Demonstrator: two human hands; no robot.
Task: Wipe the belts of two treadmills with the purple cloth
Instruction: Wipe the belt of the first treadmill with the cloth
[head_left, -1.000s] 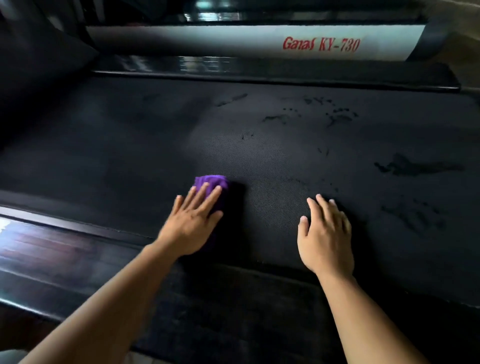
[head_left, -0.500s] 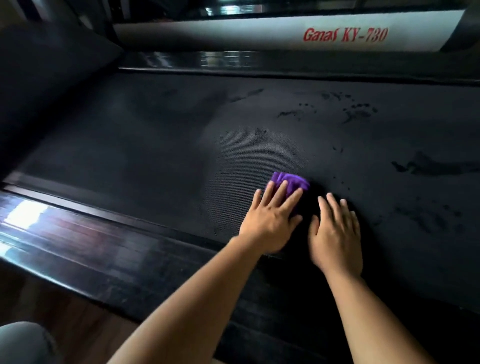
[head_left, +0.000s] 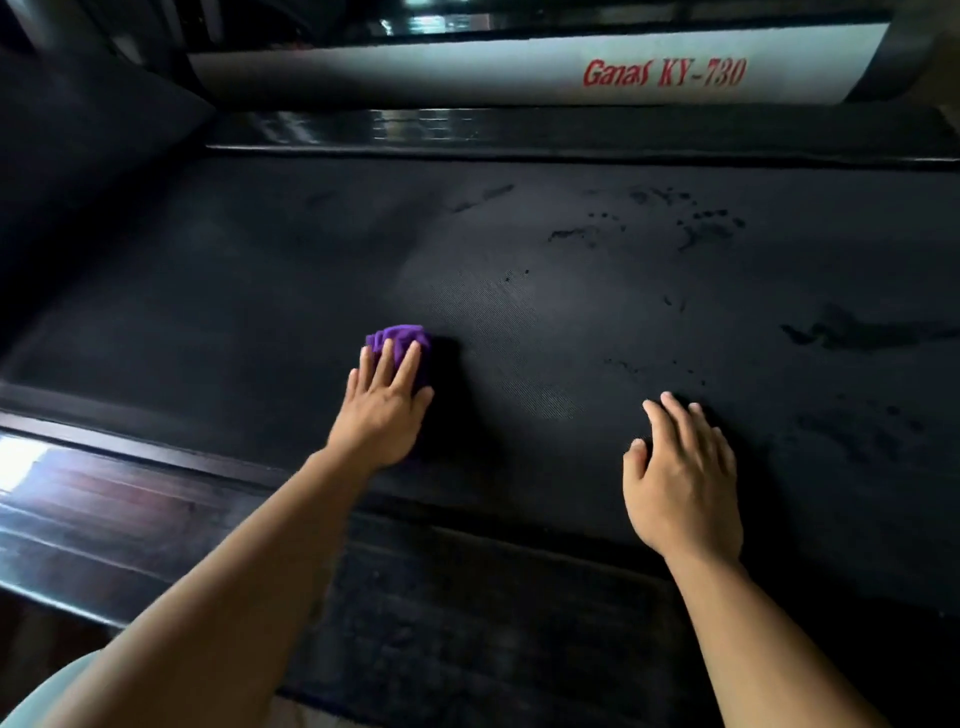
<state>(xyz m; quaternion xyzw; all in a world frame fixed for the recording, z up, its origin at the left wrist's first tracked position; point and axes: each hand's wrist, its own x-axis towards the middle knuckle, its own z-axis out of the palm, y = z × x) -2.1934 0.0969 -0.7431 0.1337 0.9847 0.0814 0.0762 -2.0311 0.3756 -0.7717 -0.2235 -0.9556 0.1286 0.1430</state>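
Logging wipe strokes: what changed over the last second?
The left hand, pressing down on the crumpled purple cloth, swept right up beside the right hand, then back left, apart again. Nothing was gripped or released. The right hand stayed flat on the black textured treadmill belt; its dark smudges remain.

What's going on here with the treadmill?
A person is cleaning a treadmill belt. Their left hand presses flat on a bunched purple cloth near the front edge of the belt, while the right hand rests flat on the belt off to the right, apart from the cloth. Dark smudges show on the belt's right side and farther back, so that area looks not yet wiped.
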